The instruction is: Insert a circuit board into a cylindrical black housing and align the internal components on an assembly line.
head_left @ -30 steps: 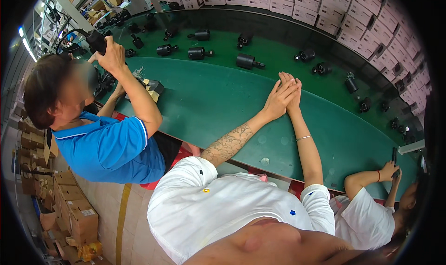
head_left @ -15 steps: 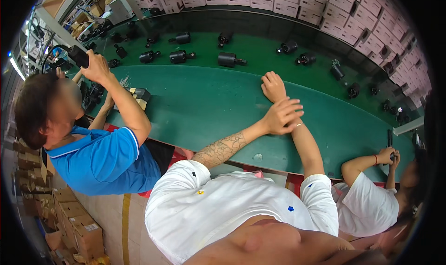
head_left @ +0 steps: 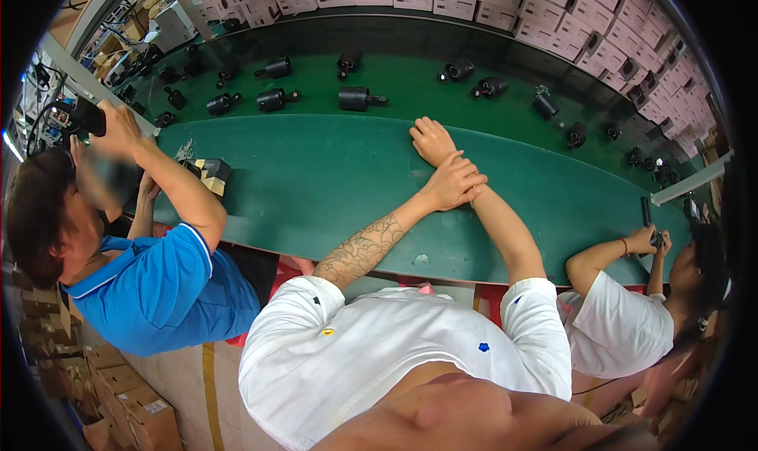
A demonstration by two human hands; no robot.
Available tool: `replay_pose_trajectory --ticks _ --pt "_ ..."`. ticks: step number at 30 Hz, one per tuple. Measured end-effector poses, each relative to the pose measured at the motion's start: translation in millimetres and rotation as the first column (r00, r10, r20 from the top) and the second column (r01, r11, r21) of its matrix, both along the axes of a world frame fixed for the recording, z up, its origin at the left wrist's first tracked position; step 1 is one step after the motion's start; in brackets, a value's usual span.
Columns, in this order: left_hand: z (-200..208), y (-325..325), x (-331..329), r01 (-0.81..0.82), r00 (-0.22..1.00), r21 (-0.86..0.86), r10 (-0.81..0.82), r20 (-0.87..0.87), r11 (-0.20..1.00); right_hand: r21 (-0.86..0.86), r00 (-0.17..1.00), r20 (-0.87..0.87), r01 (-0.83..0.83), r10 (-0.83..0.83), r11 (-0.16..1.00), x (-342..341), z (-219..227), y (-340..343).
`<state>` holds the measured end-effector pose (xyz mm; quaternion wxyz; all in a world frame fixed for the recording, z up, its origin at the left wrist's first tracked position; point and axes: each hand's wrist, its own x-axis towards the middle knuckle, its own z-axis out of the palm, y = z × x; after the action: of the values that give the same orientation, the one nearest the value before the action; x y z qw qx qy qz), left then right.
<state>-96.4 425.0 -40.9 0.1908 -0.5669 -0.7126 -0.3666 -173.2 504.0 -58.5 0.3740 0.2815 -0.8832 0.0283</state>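
Note:
My left hand [head_left: 454, 182] is wrapped over my right wrist, its tattooed forearm crossing in front of my body. Beyond it, my right hand [head_left: 433, 140] rests near the far edge of the green tabletop [head_left: 332, 182]. Its fingers are loosely curled with nothing visible in them; the palm side is hidden. Nearest to my hands, across the table edge, lies a black cylindrical part [head_left: 354, 98] with a short stem, on a dark green belt [head_left: 316, 72]. More black parts of this kind [head_left: 489, 88] lie scattered along it.
At left, a person in blue [head_left: 150, 285] raises a black part [head_left: 89, 117]; a dark block with yellowish pieces [head_left: 212, 176] is near them. A person in white [head_left: 624, 325] handles a black part at right. White boxes [head_left: 458, 5] are stacked behind; cartons [head_left: 146, 407] stand lower left.
My left hand, its fingers lifted and spread before, has settled round my right wrist. The whole view has shifted slightly, with the belt parts appearing further left.

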Motion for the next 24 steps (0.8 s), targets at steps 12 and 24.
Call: replay_pose_trajectory --ticks 12,24 --pt "-16 9 -18 -0.016 0.989 0.059 0.007 0.149 0.998 0.013 0.997 0.05 -0.054 0.053 0.998 0 -4 5" --pt "-4 1 -35 -0.234 0.967 0.113 0.243 -0.078 0.966 0.146 0.993 -0.023 0.121 -0.119 0.982 10 -19 11"
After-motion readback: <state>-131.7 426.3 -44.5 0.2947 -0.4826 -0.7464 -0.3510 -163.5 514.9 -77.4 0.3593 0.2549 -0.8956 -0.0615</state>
